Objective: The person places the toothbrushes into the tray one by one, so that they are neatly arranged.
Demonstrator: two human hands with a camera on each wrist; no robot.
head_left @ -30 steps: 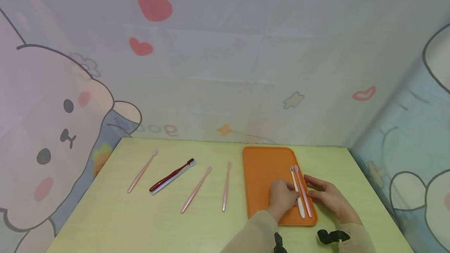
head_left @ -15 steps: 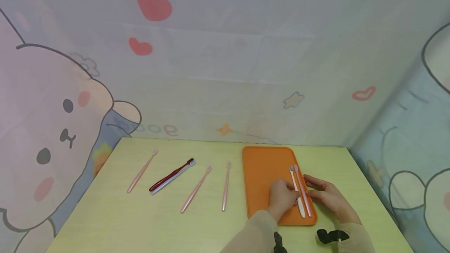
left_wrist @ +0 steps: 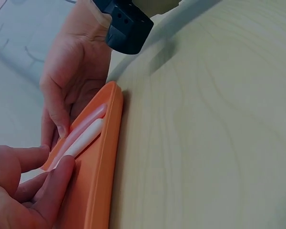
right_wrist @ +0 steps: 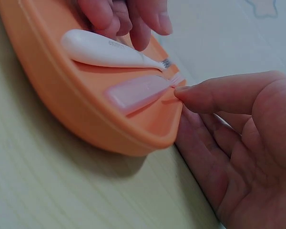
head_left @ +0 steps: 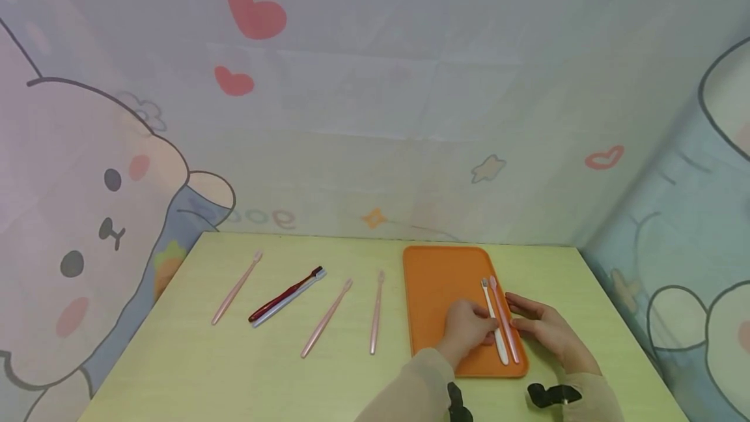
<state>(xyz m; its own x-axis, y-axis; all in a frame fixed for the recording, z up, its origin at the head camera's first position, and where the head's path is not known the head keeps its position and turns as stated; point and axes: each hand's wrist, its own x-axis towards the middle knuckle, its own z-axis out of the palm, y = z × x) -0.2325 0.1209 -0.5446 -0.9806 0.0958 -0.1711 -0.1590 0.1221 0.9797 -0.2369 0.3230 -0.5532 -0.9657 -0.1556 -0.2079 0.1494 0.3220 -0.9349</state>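
An orange tray [head_left: 439,272] lies on the table's right side in the head view. On it are a white toothbrush [head_left: 500,347] and, to its right, a pink toothbrush [head_left: 512,344], nearly parallel, heads toward the back. My left hand [head_left: 467,327] is over the tray with loosely bent fingers, fingertips at the white handle. In the right wrist view its fingertips [right_wrist: 140,40] are just beside that toothbrush. My right hand [head_left: 551,331] holds the tray's right edge, thumb on the rim and fingers along the outside. The left fingers partly hide the white handle.
Left of the tray lie a pink toothbrush [head_left: 377,318], another pink toothbrush [head_left: 325,321], a dark red toothbrush [head_left: 281,300] beside a pale blue toothbrush [head_left: 293,295], and a far-left pink toothbrush [head_left: 236,292]. A printed cloth [head_left: 375,116] stands behind the table [head_left: 246,370].
My left hand has shifted slightly left, and its sleeve with it. The right hand stays at the tray edge. The toothbrushes look still; the head view has tilted slightly.
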